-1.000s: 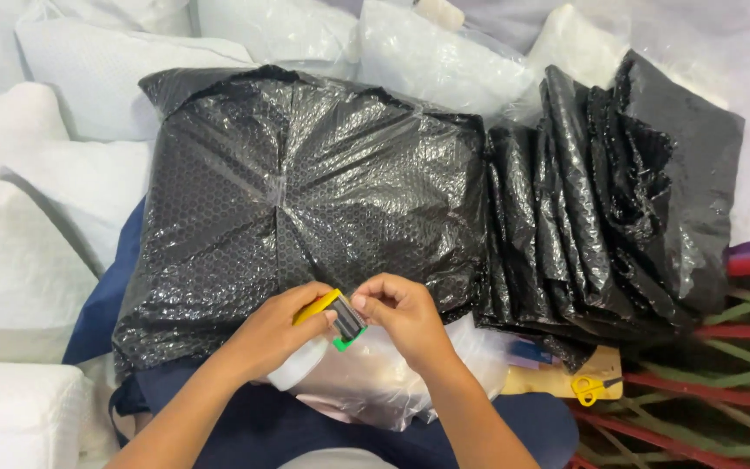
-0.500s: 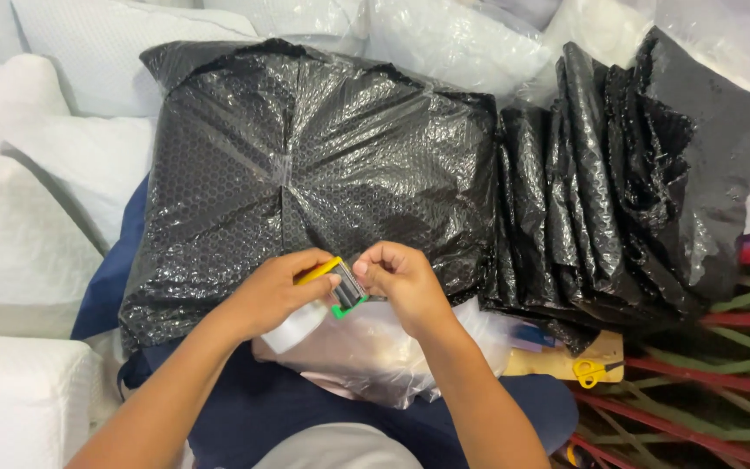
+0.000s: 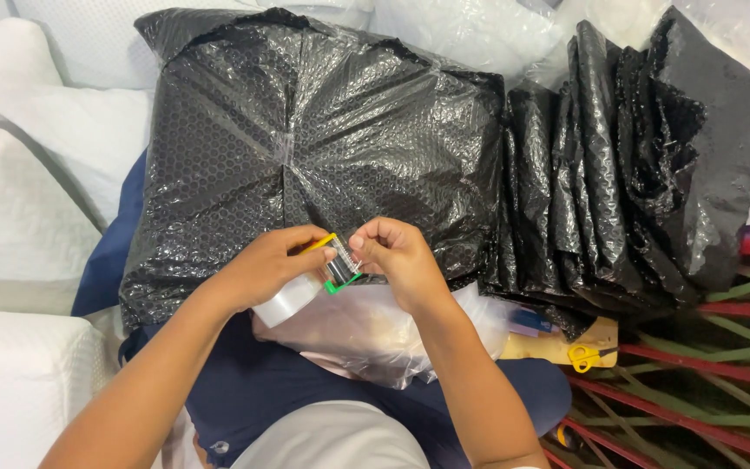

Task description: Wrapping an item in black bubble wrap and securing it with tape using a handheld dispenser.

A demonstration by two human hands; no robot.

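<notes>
My left hand (image 3: 266, 265) grips a clear tape roll in a small dispenser (image 3: 310, 282) with yellow and green parts. My right hand (image 3: 397, 256) pinches the tape's free end at the dispenser's cutter. Both hands hover over the near edge of a large parcel wrapped in black bubble wrap (image 3: 305, 148), which rests on my lap and has strips of clear tape across its top. A clear plastic bag (image 3: 366, 334) lies under my hands.
A stack of folded black bubble-wrap bags (image 3: 627, 165) stands to the right. Yellow-handled scissors (image 3: 588, 354) lie on a tan board beside my right forearm. White padded parcels (image 3: 19, 217) surround the left and back. Red and green straps (image 3: 722, 382) cross the lower right.
The view has shifted slightly, so the parcel sits a little lower and closer. My hands stay together on the tape dispenser, with the right fingers still at the tape end.
</notes>
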